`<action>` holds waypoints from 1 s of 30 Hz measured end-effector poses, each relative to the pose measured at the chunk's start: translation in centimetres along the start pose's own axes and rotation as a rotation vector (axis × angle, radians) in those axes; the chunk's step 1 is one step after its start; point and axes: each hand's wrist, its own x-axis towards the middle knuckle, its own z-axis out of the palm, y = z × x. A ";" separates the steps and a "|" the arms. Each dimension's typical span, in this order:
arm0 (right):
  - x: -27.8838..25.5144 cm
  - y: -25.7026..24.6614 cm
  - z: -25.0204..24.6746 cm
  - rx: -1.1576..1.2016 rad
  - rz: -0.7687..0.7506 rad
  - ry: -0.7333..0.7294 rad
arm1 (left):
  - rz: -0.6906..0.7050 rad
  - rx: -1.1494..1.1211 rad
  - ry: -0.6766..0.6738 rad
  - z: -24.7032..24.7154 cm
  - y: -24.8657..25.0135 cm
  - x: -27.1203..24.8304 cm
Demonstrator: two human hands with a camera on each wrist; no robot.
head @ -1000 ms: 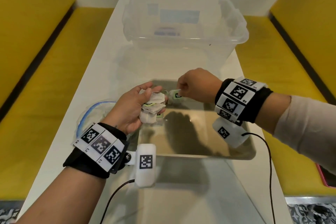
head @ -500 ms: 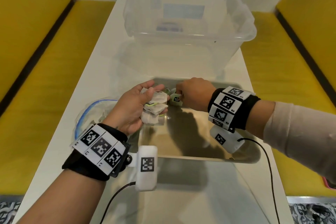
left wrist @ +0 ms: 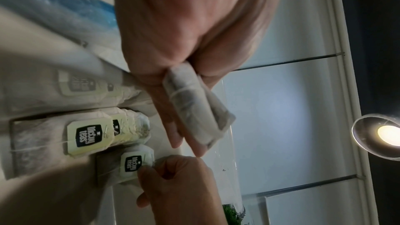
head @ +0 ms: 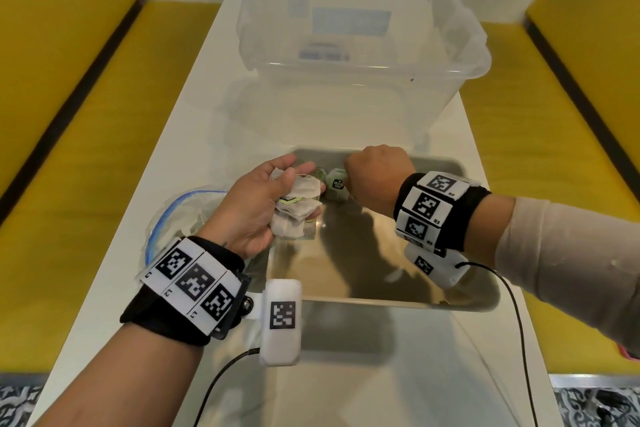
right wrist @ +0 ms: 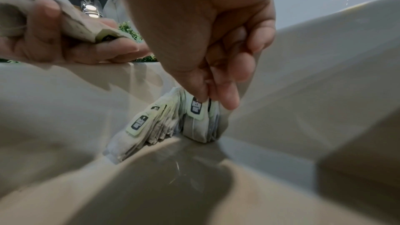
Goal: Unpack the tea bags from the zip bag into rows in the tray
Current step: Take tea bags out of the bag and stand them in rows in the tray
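My left hand [head: 287,191] hovers over the tray's left rim and grips a bunch of white tea bags [head: 298,210], also seen in the left wrist view as tea bags [left wrist: 194,109]. My right hand [head: 348,182] pinches the top of one tea bag [head: 336,185] with a pale green tag, set upright in the far left corner of the metal tray [head: 381,300]. In the right wrist view that tea bag [right wrist: 194,121] stands beside a leaning row of tea bags [right wrist: 147,129]. The zip bag [head: 187,215] with a blue seal lies left of the tray, partly behind my left wrist.
A large clear plastic bin [head: 363,55] stands on the white table [head: 194,135] just beyond the tray. Yellow benches [head: 86,132] run along both sides. Thin black cables [head: 519,322] hang from both wrist cameras near the tray's front.
My right hand has brought its tea bag slightly left and down into the tray's far corner. My left hand has stayed put with its bunch.
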 end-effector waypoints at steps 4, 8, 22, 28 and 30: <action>0.1 0.1 0.0 -0.015 -0.010 -0.010 | 0.001 0.002 -0.003 0.1 0.1 0.0; -0.4 0.2 -1.0 0.071 -0.012 0.056 | 0.009 -0.012 -0.004 0.2 0.2 0.0; -3.5 0.5 -3.4 0.564 -0.313 0.254 | -0.265 -0.180 -0.002 1.2 -0.2 -0.4; -2.3 1.0 -4.1 0.798 -0.170 0.301 | -0.499 -0.306 -0.098 1.6 -0.4 -0.8; -1.9 1.4 -4.5 0.877 -0.141 0.314 | -0.532 -0.330 -0.103 1.5 -0.5 -0.7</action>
